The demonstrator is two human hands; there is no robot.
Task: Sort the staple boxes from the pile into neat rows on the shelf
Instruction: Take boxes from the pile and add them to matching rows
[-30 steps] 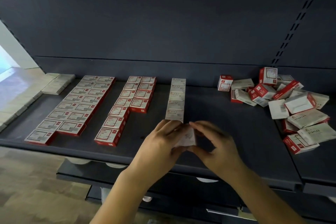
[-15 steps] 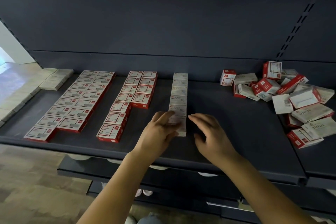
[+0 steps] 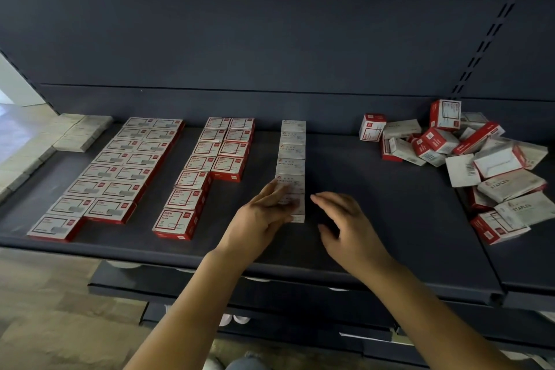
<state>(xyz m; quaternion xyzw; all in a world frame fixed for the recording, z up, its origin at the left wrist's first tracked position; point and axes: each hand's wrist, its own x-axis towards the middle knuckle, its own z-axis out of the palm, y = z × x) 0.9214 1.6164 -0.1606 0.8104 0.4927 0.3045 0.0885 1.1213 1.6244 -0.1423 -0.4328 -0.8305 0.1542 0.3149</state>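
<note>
Head view: the newest white box [image 3: 295,207] is seen at the near end of the white row [image 3: 292,156] on the shelf [image 3: 390,219]. It is touched by the flat fingers of the left hand [image 3: 264,216]. The right hand [image 3: 345,224] is held loose just beside it, holding nothing. The box should be nudged straight against its row. The pile [image 3: 468,165] is left at the right.

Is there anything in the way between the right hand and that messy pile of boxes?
Nothing visible. Only bare dark shelf lies between the right hand and the pile on the shelf's right side.
</note>
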